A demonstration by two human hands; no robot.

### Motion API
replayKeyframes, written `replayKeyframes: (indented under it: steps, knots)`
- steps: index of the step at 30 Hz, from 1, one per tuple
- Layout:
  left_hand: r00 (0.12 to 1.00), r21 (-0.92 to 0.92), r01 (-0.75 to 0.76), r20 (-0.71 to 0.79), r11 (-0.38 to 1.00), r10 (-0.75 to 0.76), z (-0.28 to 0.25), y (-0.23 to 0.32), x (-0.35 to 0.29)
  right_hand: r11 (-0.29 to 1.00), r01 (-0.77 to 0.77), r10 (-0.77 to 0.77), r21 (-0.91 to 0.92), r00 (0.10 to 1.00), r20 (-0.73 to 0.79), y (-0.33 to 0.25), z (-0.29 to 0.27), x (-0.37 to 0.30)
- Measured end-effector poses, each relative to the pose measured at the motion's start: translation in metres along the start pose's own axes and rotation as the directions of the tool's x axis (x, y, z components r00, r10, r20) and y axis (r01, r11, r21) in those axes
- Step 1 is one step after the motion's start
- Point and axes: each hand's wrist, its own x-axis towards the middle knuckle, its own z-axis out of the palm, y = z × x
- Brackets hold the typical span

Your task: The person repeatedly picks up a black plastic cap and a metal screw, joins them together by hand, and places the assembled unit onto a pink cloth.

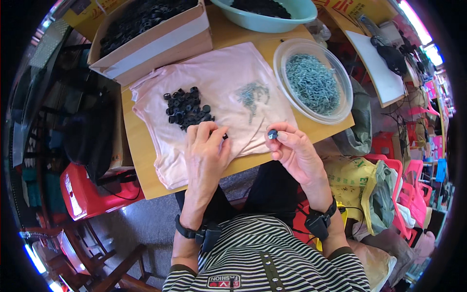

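Note:
My left hand (206,148) is at the near edge of a pile of small black round plastic caps (187,108) on a pink cloth (221,87). Between its thumb and forefinger shows a small black piece (224,136), mostly covered by the fingers. To the right, my right hand (300,153) pinches a small black cap (272,134) with a shiny metal spot at its middle, held above the cloth's near edge. Several loose silver screws (251,96) lie scattered on the cloth beyond my right hand.
A round clear tub (346,92) full of screws stands right on the wooden table (141,165). A cardboard box (160,48) and a pale green basin (265,23), both holding black parts, sit at the back. A red stool (82,194) stands left, bags (352,182) right.

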Motion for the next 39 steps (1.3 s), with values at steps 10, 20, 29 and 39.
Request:
replayKeyframes:
  steps: [10, 20, 29, 39]
  knots:
    - [0.955, -0.952, 0.219, 0.165, 0.213, -0.244, -0.012, 0.032, -0.025, 0.998, -0.005, 0.01, -0.066, 0.997, 0.079, -0.005, 0.011, -0.019]
    - [0.963, -0.959, 0.194, 0.146, 0.205, -0.228, -0.014, 0.039, -0.038, 0.95, 0.12, -0.1, -0.287, 0.992, 0.081, 0.005, 0.03, -0.038]
    - [0.962, -0.953, 0.258, 0.238, 0.161, -0.135, -0.025, 0.053, -0.038, 0.567, 0.461, -0.347, -0.683, 0.885, 0.31, 0.005, 0.038, -0.045]
    - [0.968, -0.947, 0.209, 0.164, 0.246, -0.19, -0.017, 0.054, -0.043, 0.848, 0.37, -0.308, -0.38, 0.927, 0.215, 0.011, 0.032, -0.04]
